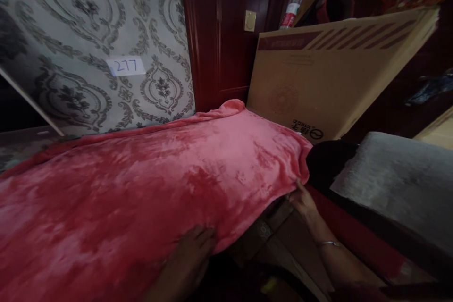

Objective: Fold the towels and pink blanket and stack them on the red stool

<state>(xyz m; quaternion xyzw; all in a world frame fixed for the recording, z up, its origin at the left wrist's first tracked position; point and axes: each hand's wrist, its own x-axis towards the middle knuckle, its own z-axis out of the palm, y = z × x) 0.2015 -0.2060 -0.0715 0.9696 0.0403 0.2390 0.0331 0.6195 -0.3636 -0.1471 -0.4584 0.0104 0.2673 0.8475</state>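
Observation:
A red plush blanket [152, 174] with lighter pink patches is spread over a long, low surface, and its far edge is bunched along the wall. My right hand [300, 198] pinches the blanket's near edge at the right corner, where the fabric folds; a thin bracelet circles that wrist. Nearer to me, my left hand [194, 250] lies on the blanket close to its front edge. Its fingers are stretched forward over the fabric, somewhat blurred, and the thumb is hard to make out.
Behind the right corner leans a large cardboard box [300, 75], with a plastic bottle [293, 7] standing behind its top edge. A grey plush-covered seat [399, 188] is at the right. Patterned wallpaper [155, 14] bears a paper label [126, 65] reading 277. Floor tiles [283, 231] show below.

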